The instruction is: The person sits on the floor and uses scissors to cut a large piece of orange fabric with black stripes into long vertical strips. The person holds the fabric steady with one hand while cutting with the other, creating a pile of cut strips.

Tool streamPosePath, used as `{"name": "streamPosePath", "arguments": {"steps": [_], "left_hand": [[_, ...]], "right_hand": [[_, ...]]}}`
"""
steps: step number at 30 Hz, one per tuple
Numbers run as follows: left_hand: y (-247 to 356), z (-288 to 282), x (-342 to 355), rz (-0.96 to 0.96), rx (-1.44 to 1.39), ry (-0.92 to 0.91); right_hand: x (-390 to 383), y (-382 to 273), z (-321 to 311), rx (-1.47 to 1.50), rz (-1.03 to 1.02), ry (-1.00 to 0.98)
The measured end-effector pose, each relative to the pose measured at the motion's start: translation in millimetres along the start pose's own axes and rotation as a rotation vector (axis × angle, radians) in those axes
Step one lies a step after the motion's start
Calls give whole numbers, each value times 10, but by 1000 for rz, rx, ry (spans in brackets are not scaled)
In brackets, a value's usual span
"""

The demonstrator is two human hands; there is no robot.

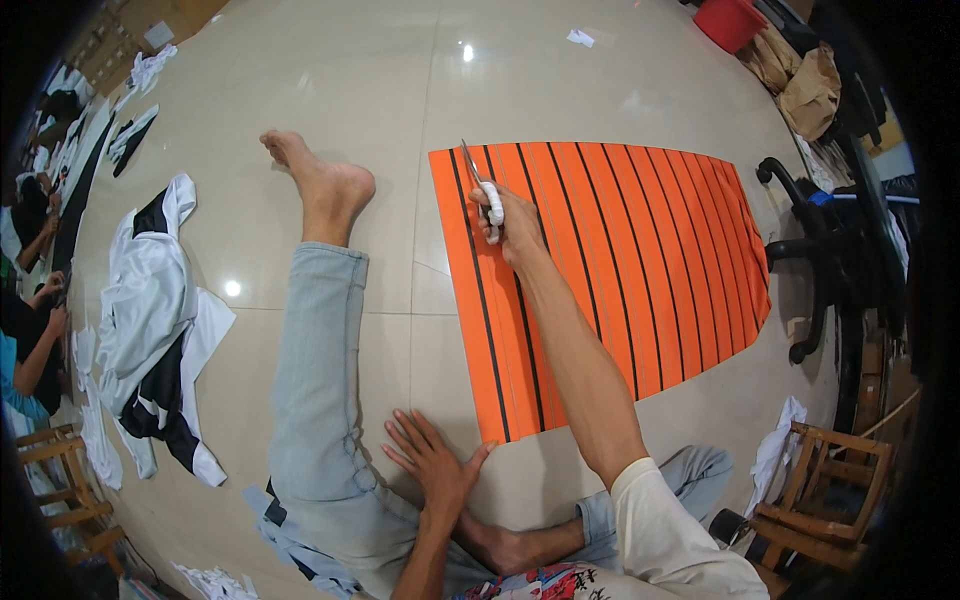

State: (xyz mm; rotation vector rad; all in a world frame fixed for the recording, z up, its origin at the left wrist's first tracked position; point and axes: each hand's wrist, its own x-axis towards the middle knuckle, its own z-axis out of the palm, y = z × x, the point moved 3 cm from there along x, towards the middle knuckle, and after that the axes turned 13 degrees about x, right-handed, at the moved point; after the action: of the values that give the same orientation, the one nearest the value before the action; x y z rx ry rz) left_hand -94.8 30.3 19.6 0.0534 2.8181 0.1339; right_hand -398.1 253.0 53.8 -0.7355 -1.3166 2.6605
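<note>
An orange fabric sheet (pixel 640 280) with dark stripes lies flat on the tiled floor. My right hand (pixel 515 228) grips metal scissors (pixel 469 160) with white-wrapped handles over the sheet's upper left part, their tip at its top edge. My left hand (pixel 435 460) has its fingers spread on the floor, with the thumb at the fabric's lower left corner. My bare foot (pixel 330 185) and outstretched leg are left of the sheet; the other leg is bent beneath my arms.
White-and-black garments (pixel 150 320) lie to the left; co-workers' hands (pixel 50 300) show beyond them. A black wheeled chair base (pixel 785 250) stands right of the fabric. Wooden stools (pixel 815 480) are at both lower sides. A red bucket (pixel 730 20) and brown paper (pixel 805 100) sit back right.
</note>
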Motion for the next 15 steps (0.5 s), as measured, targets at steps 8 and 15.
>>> {"name": "streamPosePath", "arguments": {"steps": [8, 15], "left_hand": [[-42, -14, -21, 9, -38, 128], [239, -92, -69, 89, -191, 172]], "right_hand": [[-1946, 25, -870, 134, 76, -159], [-4456, 446, -1912, 171, 173, 213]]}}
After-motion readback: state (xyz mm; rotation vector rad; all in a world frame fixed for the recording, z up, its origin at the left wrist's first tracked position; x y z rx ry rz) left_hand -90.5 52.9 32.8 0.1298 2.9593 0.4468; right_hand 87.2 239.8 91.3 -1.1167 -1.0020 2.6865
